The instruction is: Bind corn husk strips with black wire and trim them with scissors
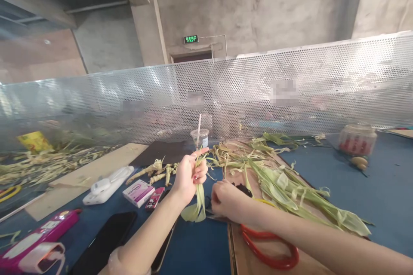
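Observation:
My left hand (pixel 189 174) is raised over the blue table, fingers closed around a bundle of pale green corn husk strips (pixel 198 200) that hang down from it. My right hand (pixel 226 201) sits just to the right and lower, curled into a loose fist beside the hanging strips, near a dark object on the wooden board (pixel 258 253); what it grips is hidden. A heap of long green husk leaves (pixel 284 180) lies on the board to the right. Several stripped stalk ends (pixel 158 171) lie behind my left hand.
A plastic cup with a straw (pixel 199 136) stands behind the hands. A red ring (pixel 267 249), a black phone (pixel 106 240), a pink box (pixel 139 192), a white device (pixel 108 184) and a pink case (pixel 38 240) lie nearby. A perforated metal screen (pixel 290 90) borders the table; a jar (pixel 356 139) stands far right.

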{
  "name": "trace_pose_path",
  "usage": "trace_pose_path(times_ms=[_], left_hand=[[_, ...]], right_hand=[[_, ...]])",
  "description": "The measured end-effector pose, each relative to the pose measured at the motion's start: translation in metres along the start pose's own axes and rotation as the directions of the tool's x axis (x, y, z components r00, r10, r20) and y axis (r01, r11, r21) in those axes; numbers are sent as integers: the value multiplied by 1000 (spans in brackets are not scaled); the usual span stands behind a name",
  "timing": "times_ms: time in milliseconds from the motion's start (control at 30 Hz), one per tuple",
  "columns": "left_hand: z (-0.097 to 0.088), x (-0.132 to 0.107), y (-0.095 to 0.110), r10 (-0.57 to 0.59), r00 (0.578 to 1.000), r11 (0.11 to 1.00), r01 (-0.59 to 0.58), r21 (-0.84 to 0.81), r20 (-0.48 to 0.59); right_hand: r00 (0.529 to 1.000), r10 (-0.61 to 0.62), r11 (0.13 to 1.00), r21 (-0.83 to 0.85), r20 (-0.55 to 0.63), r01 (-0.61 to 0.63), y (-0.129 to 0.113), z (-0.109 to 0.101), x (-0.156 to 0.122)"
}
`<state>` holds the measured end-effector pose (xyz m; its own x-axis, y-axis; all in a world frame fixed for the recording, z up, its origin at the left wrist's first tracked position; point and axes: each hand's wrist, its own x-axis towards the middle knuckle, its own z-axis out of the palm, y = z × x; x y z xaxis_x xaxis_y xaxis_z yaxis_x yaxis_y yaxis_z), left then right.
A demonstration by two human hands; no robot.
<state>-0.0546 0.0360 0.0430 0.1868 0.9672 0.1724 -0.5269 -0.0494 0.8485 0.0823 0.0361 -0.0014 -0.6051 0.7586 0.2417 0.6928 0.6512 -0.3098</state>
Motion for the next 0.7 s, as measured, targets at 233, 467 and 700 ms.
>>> trace_pose_path(times_ms=[233, 467, 700], left_hand=[[14, -6, -10, 62, 992, 981, -42, 187, -107], [34, -24, -14, 237, 970, 918, -205, 339, -56], [54, -39, -4, 223, 975, 946, -219, 241, 8]], right_hand=[[985, 27, 861, 504, -173, 65, -1, -48, -42], [977, -17, 742, 652, -213, 156, -18, -54, -64], [960, -40, 722, 655, -279, 220, -24, -63, -68]])
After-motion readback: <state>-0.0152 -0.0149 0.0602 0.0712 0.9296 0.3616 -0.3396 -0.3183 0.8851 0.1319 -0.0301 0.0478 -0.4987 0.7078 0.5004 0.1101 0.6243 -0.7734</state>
